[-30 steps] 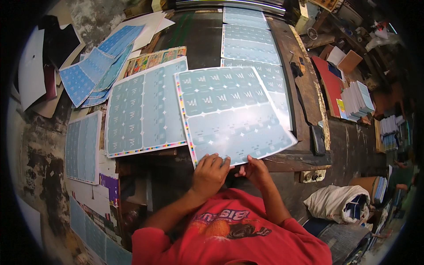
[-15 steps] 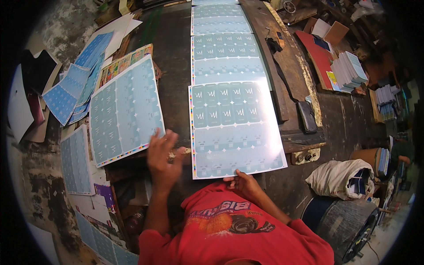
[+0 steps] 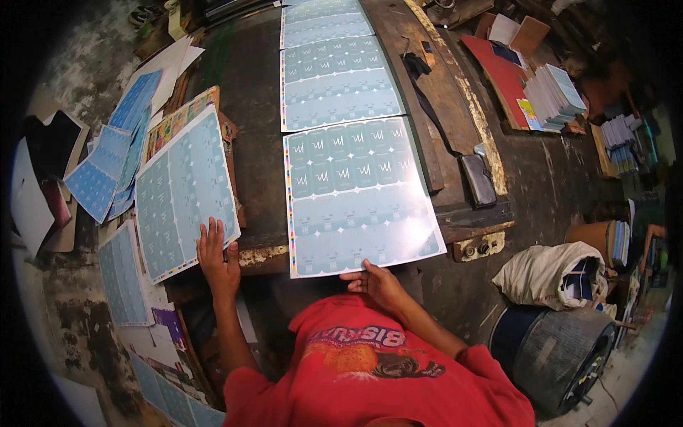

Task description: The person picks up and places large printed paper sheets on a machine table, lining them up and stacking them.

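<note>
Pale blue-green printed sheets lie in a line running away from me. My right hand (image 3: 373, 282) pinches the near edge of the closest printed sheet (image 3: 348, 220), thumb on top and fingers curled below. That sheet reflects light at its right side, and its near edge overhangs the worktable. My left hand (image 3: 218, 260) lies with fingers stretched on the lower right corner of another printed sheet (image 3: 188, 188) at the left. This left sheet lies tilted, and whether more sheets are under it I cannot tell. A second sheet (image 3: 338, 82) lies just beyond the closest one.
The dark worktable (image 3: 245, 164) has a raised bar (image 3: 398, 92) along the line's right side. A black pouch (image 3: 478, 179) sits near its right corner. Blue printed sheets (image 3: 99, 171) lie far left. At right are stacked sheets (image 3: 551, 99), a white sack (image 3: 544, 274) and a dark drum (image 3: 562, 356).
My left hand has moved left and come down on the left sheet's corner. My right hand still grips the near edge of the closest sheet. The whole view has shifted slightly.
</note>
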Tool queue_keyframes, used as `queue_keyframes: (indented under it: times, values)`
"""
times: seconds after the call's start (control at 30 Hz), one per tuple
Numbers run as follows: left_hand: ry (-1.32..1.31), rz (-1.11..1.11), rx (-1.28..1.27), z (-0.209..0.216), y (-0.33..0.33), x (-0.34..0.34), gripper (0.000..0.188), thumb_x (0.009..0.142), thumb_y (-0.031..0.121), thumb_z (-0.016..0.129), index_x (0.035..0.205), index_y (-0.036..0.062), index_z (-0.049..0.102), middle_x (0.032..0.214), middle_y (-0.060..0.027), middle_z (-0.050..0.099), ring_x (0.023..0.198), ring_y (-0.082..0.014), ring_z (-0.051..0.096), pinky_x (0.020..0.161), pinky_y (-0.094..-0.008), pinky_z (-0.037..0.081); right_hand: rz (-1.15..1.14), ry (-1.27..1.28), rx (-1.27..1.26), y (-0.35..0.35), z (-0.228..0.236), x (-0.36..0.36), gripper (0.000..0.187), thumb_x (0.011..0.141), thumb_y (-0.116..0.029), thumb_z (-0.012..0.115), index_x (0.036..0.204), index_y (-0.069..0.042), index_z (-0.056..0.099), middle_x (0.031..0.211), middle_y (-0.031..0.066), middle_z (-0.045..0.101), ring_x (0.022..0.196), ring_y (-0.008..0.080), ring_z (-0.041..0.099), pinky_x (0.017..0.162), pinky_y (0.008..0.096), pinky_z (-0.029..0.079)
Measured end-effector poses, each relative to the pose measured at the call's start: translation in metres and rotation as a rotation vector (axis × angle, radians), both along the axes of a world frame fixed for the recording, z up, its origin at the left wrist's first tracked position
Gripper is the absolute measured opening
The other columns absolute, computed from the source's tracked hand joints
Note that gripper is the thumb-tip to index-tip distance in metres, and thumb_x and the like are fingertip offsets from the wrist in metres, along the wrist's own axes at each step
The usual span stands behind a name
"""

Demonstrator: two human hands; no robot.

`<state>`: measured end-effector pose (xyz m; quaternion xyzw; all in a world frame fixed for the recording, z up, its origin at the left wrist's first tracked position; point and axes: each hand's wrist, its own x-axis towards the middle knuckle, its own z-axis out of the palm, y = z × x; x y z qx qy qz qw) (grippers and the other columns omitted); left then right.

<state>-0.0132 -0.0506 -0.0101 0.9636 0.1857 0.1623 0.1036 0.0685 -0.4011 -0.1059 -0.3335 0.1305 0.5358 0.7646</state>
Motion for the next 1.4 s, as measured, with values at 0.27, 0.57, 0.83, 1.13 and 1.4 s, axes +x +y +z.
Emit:
queue_keyframes:
  times: [0.27, 0.57, 0.83, 1.13, 1.4]
  values:
    - [-0.173, 0.007, -0.250, 0.004, 0.004, 0.001, 0.041, 0.098, 0.033, 0.050, 0.129, 0.0077, 0.060, 0.142, -0.0092, 0.052, 0.139, -0.0329, 0.035, 0.113, -0.0450, 0.023, -0.069, -0.087, -0.011, 0.019, 0.000, 0.035, 0.048, 0.103, -0.042, 0.039, 0.118, 0.002, 0.052, 0.114, 0.0172, 0.065, 0.087, 0.0208, 0.063, 0.086, 0.0368, 0.050]
    - [-0.362, 0.213, -0.278, -0.016, 0.007, 0.019, 0.036, 0.100, 0.027, 0.046, 0.125, 0.0073, 0.064, 0.128, -0.0108, 0.062, 0.127, -0.0348, 0.048, 0.108, -0.0426, 0.031, -0.311, -0.198, -0.080, 0.046, 0.009, 0.060, 0.029, 0.099, -0.039, 0.050, 0.112, -0.014, 0.041, 0.116, 0.0175, 0.063, 0.088, 0.0215, 0.063, 0.080, 0.0389, 0.053]
    - [-0.299, 0.220, -0.144, -0.011, -0.007, 0.017, 0.037, 0.096, 0.032, 0.056, 0.126, 0.0114, 0.063, 0.132, -0.0088, 0.059, 0.132, -0.0324, 0.044, 0.112, -0.0505, 0.022, -0.602, -0.162, -0.230, 0.061, -0.001, 0.070, 0.068, 0.097, -0.035, 0.052, 0.151, -0.018, 0.015, 0.129, 0.0140, 0.055, 0.094, 0.0248, 0.061, 0.085, 0.0447, 0.052]
    - [-0.228, 0.210, -0.091, -0.005, -0.011, 0.017, 0.040, 0.089, 0.035, 0.065, 0.123, 0.0139, 0.065, 0.137, -0.0080, 0.056, 0.135, -0.0326, 0.041, 0.113, -0.0539, 0.019, 0.266, -1.941, -0.808, 0.159, -0.002, 0.134, 0.066, 0.099, -0.047, 0.042, 0.152, -0.012, 0.024, 0.154, 0.0138, 0.032, 0.142, 0.0336, 0.028, 0.114, 0.0541, 0.022]
    - [-0.190, 0.176, -0.152, 0.002, -0.010, 0.013, 0.037, 0.090, 0.028, 0.064, 0.124, 0.0140, 0.065, 0.140, -0.0084, 0.054, 0.138, -0.0328, 0.038, 0.114, -0.0544, 0.017, 0.819, -2.270, -0.873, 0.114, -0.014, 0.237, 0.067, 0.098, -0.062, 0.023, 0.153, -0.024, 0.024, 0.161, 0.0046, 0.017, 0.148, 0.0342, 0.010, 0.117, 0.0586, 0.006]
